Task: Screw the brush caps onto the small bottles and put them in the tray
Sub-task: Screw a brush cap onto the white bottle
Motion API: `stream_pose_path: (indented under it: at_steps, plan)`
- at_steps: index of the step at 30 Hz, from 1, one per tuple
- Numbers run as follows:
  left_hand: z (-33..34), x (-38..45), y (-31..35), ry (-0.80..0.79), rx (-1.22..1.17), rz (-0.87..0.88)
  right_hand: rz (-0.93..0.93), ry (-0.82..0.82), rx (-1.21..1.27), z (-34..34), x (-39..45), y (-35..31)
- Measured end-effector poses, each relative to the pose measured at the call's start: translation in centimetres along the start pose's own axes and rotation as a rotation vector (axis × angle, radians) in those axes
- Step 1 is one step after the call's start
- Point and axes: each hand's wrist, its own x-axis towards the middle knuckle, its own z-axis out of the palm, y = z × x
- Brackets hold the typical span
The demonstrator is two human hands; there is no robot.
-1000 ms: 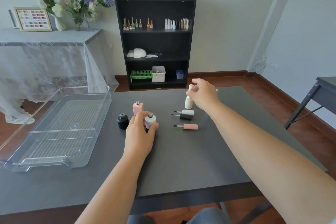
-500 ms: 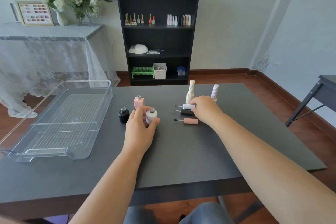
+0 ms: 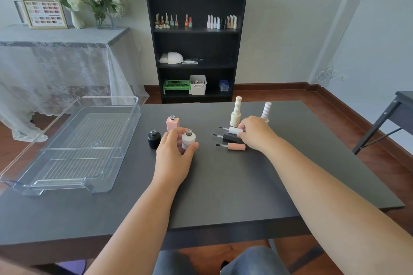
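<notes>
There was only one view, so no part of the scene was shared with another. The camera sat on the person's head and looked forward and down across the dark worktop (image 3: pixel 223 185). It was a wide-angle lens: the worktop's edges spread outward toward the frame's bottom. Both forearms entered from the lower edge and reached away from the lens, which placed the viewpoint close above the near edge. The left hand (image 3: pixel 173 158) and right hand (image 3: pixel 254 133) lay near the middle of the frame. Beyond the far edge the view faced a black bookshelf (image 3: pixel 196 44) against the wall, well apart from the worktop.
</notes>
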Motion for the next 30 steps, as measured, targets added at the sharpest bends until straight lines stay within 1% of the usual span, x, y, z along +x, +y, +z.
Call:
stream_pose_path:
  at_steps: [3, 4, 6, 8, 10, 12, 14, 16, 19, 30]
  plan:
    - [0.0, 0.0, 0.0, -0.001, -0.002, 0.001, 0.006, -0.005, 0.023, 0.1, 0.0, 0.3]
    - [0.0, 0.0, 0.1, -0.001, -0.007, 0.001, 0.000, 0.016, 0.041, 0.2, 0.0, 0.5]
    - [0.0, 0.0, 0.1, 0.000, -0.011, 0.007, -0.043, 0.110, 0.124, 0.3, -0.2, 1.0]
    - [0.0, 0.0, 0.0, -0.003, -0.016, 0.020, -0.086, 0.224, 0.305, 0.2, -1.0, 1.4]
    - [0.1, 0.0, -0.1, -0.012, -0.031, 0.040, -0.126, 0.277, 0.531, 0.0, -2.2, 1.4]
    - [0.2, 0.0, -0.3, -0.019, -0.042, 0.055, -0.188, 0.260, 0.731, 0.0, -3.6, 1.2]
    - [0.2, -0.1, -0.5, -0.024, -0.029, 0.068, -0.259, 0.225, 0.853, 0.3, -4.8, 1.0]
    - [0.2, -0.1, -0.5, -0.028, -0.018, 0.088, -0.297, 0.195, 0.890, 0.8, -5.5, 0.9]
    - [0.3, -0.1, -0.5, -0.035, -0.008, 0.119, -0.304, 0.170, 0.873, 1.6, -5.9, 0.7]
    - [0.4, 0.0, -0.4, -0.035, 0.040, 0.154, -0.350, 0.230, 0.809, 2.4, -5.5, 0.8]
